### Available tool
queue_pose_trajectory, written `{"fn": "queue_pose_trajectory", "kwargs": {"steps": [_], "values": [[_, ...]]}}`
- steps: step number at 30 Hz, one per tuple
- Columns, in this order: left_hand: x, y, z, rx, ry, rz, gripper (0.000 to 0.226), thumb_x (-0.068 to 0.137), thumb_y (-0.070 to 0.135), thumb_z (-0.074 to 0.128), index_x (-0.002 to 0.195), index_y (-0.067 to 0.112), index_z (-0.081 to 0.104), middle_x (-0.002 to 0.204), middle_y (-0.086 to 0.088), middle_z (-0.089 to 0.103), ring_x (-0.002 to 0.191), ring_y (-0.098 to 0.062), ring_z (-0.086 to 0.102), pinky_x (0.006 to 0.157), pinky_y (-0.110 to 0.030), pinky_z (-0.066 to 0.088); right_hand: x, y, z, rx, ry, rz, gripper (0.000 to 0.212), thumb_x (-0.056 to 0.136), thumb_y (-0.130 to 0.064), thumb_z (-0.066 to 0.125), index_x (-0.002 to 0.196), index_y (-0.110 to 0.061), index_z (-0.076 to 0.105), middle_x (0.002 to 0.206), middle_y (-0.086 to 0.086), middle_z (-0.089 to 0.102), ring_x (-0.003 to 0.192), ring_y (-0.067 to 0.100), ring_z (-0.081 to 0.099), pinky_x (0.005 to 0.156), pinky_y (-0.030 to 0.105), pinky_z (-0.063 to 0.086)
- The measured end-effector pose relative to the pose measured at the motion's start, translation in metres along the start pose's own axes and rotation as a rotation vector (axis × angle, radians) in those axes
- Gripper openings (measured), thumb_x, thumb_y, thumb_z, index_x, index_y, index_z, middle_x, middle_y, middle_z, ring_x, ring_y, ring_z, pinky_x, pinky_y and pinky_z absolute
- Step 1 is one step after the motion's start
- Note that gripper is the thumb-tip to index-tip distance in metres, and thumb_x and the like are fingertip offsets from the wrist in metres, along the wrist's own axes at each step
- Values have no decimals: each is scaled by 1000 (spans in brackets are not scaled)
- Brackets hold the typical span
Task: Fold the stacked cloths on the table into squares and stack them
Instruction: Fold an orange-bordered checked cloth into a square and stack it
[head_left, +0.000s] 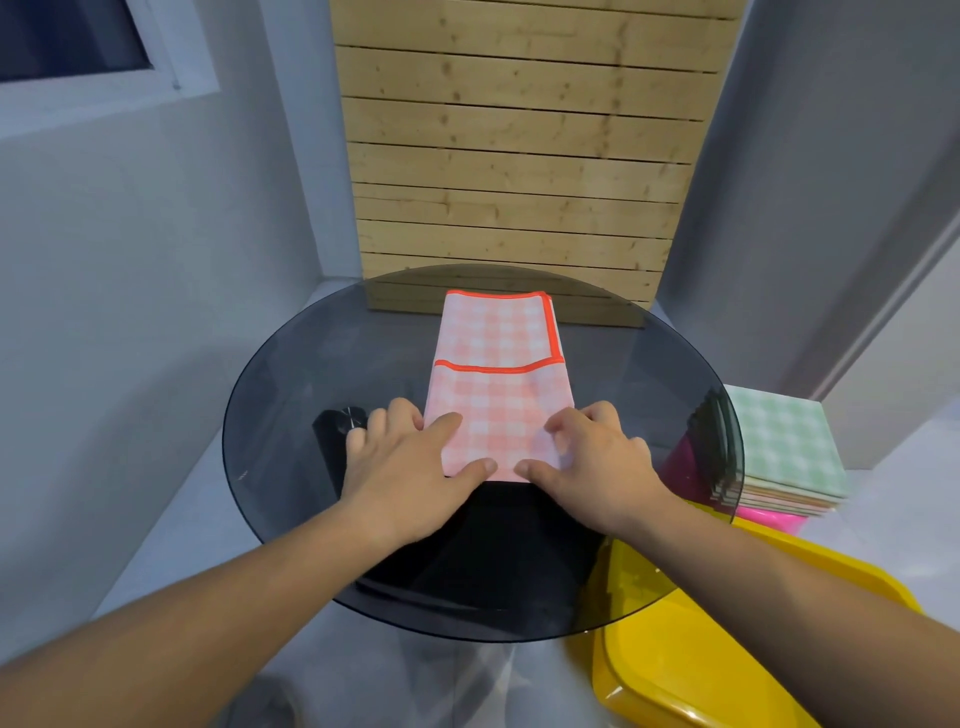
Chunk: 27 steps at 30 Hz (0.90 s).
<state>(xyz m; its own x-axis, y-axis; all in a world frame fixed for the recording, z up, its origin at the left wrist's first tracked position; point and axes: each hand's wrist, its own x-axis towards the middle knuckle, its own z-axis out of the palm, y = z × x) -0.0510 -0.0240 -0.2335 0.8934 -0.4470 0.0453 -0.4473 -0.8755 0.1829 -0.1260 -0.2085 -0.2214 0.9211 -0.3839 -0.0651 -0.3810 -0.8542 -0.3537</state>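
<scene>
Both forearms reach in from 6 o'clock over the round glass table (270, 405), and the two hands rest on the near end of the pink checked cloth (498, 332). This cloth lies on the middle of the table and runs toward 12 o'clock, already folded to a long strip with an orange border crossing it. The left hand (410, 457) lies flat at the 7 o'clock corner, forefinger and thumb straight, pressing the cloth down. The right hand (597, 457) sits at the 5 o'clock corner with bent fingers and the thumb on the near edge; I cannot tell if it pinches a layer or only presses. I think the danger is sliding: glass is smooth, so when the near end is carried over, the lower layers may shift and the borders will not meet, giving a crooked shape instead of a square. At 3 o'clock, beside the table, a pink box (769, 517) carries the stack of folded cloths (784, 447), a green checked one on top. At 5 o'clock stands a yellow tub (727, 649), its inside mostly hidden
</scene>
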Motion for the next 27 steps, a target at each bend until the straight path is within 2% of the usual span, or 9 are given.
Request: {"fn": "queue_pose_trajectory", "kwargs": {"steps": [8,13,16,19,22,25,27], "values": [[6,-22,-4,-85,-59,59,61,94,69,35,151,48,30,112,9,35,113,-14,33,101,-36,27,-1,22,-12,82,-59,-41,45,88,-55,64,128,-37,55,130,-8,39,120,19,45,110,47,25],[13,-34,-7,-139,-95,78,56,94,64,46,148,50,36,110,12,37,112,-11,34,99,-33,24,6,41,-23,43,-77,-53,42,79,-64,67,118,-50,62,128,-12,40,121,15,42,105,50,31],[16,-40,-9,-181,-97,105,54,91,62,56,143,49,44,111,12,40,113,-12,36,100,-31,24,7,46,-22,45,-77,-72,41,77,-66,66,116,-52,62,126,-14,40,122,14,39,104,50,32],[15,-42,-11,-180,-45,241,45,93,55,58,136,45,55,130,14,42,127,-13,33,105,-30,25,6,48,-21,37,-64,-96,42,80,-65,64,119,-51,62,126,-13,40,123,14,38,105,49,31],[13,-42,-11,-161,-85,387,42,100,49,51,141,39,53,155,12,35,144,-10,25,119,-36,23,6,46,-23,-6,-66,-121,44,83,-65,60,124,-48,60,128,-11,40,125,16,38,106,49,31],[12,-42,-11,-131,-122,404,52,97,57,48,145,39,48,159,10,33,147,-9,23,121,-37,21,4,41,-24,-42,-56,-147,53,81,-71,57,126,-44,59,133,-9,40,128,17,34,107,48,32],[13,-42,-10,-109,-137,410,56,95,61,49,146,39,45,159,10,31,148,-10,22,121,-38,20,2,39,-23,26,-2,-206,58,78,-72,60,125,-39,60,136,-10,38,129,15,31,107,45,36]]}}
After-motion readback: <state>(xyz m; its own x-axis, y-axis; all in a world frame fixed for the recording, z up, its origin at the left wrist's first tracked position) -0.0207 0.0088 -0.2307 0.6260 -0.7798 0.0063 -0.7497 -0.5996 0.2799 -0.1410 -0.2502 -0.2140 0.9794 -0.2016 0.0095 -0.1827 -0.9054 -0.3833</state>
